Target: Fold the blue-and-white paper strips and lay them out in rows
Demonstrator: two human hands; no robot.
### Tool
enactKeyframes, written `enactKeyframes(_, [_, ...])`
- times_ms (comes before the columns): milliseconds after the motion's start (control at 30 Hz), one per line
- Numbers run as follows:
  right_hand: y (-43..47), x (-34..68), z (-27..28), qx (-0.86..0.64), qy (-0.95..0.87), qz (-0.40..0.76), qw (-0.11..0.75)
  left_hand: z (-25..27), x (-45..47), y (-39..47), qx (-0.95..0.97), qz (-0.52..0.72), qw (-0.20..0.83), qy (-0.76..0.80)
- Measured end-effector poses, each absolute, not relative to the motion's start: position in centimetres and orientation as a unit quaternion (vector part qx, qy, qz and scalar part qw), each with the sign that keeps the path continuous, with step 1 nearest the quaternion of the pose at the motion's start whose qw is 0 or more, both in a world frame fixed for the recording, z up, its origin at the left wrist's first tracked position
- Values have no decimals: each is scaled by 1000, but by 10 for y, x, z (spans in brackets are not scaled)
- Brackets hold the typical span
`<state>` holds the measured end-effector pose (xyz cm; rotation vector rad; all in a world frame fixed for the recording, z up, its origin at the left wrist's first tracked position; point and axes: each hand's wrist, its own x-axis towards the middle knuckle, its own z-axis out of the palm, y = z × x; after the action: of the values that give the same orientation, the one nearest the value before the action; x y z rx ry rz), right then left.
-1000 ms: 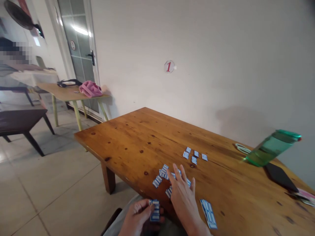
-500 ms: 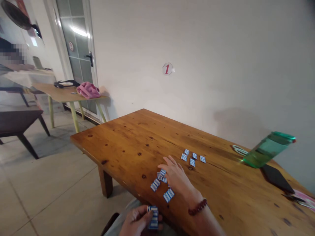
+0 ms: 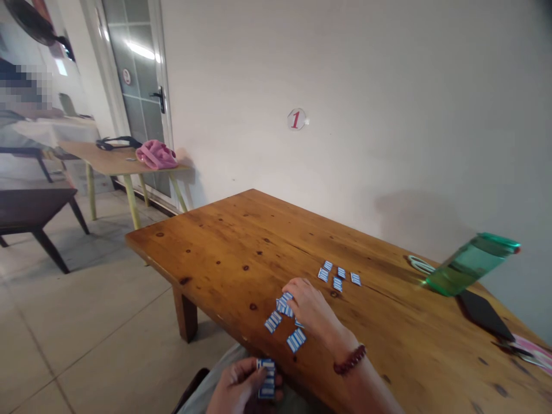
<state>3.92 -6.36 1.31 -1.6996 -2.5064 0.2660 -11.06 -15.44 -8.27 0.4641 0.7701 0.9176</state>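
My left hand (image 3: 241, 385) is closed around a small stack of blue-and-white striped cards (image 3: 267, 379), held low by the table's near edge with the thumb on top. On the wooden table, my right hand (image 3: 307, 302), with a dark red bead bracelet (image 3: 350, 360) at the wrist, has its fingers curled down at a pile of similar cards (image 3: 283, 305). Its fingertips pinch at the pile's right side, partly hidden behind the hand. Loose cards lie nearby, one to the left (image 3: 272, 322) and another nearer me (image 3: 296, 340). Several more cards (image 3: 337, 283) lie spread beyond the hand.
A tilted green bottle (image 3: 472, 264), a white coiled cable (image 3: 420, 264), a dark flat case (image 3: 485, 315) and scissors (image 3: 515, 347) are on the right of the wooden table (image 3: 215, 230). At left stand a dark bench (image 3: 34, 210) and a small table with a pink cloth (image 3: 157, 155).
My right hand's spread fingers have curled down and closed in at the card pile. The left hand keeps its stack. The view has shifted slightly.
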Motion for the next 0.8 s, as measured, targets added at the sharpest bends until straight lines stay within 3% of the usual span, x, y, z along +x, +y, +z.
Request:
enactKeyframes(300, [-58, 23, 24, -497, -866, 11, -64, -79, -114, -154, 212, 420, 800, 373])
enactKeyframes(800, [-49, 24, 23, -466, -881, -2, -77, -77, -112, -158, 208, 421, 802, 369])
